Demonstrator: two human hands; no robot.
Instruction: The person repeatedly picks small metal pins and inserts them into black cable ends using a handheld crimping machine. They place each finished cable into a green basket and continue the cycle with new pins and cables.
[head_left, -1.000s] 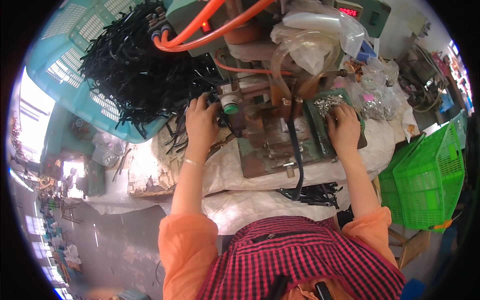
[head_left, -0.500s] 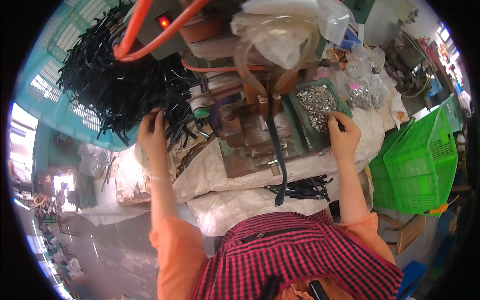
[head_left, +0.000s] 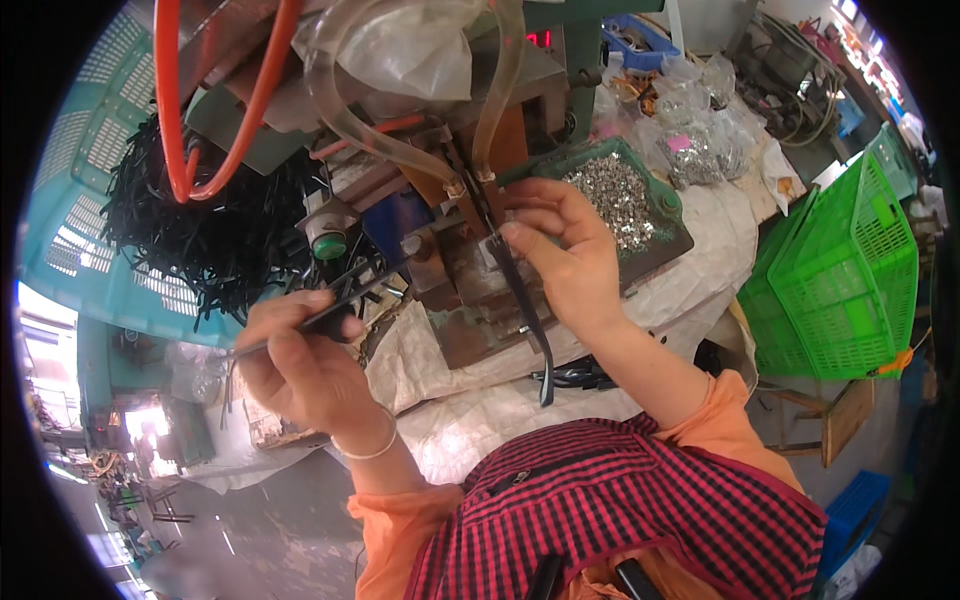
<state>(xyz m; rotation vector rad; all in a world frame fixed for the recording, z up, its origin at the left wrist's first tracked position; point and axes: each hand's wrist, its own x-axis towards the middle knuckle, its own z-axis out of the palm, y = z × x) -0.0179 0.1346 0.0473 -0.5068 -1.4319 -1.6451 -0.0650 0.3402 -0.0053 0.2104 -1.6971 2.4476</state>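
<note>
Evidently, the left hand [head_left: 305, 365] is closed in a pinch around a dark slender strip [head_left: 370, 285], which slants up toward the bench machine [head_left: 465, 345], in front of the heaped black strips [head_left: 200, 240]. The right hand [head_left: 575, 265] is at the machine's middle, thumb and fingers bent close together beside another long black strip [head_left: 525, 310] that hangs past the base's front edge, though I cannot tell whether they grip it. Just behind that hand, small silvery pieces [head_left: 605, 195] fill a green tray [head_left: 668, 202].
</note>
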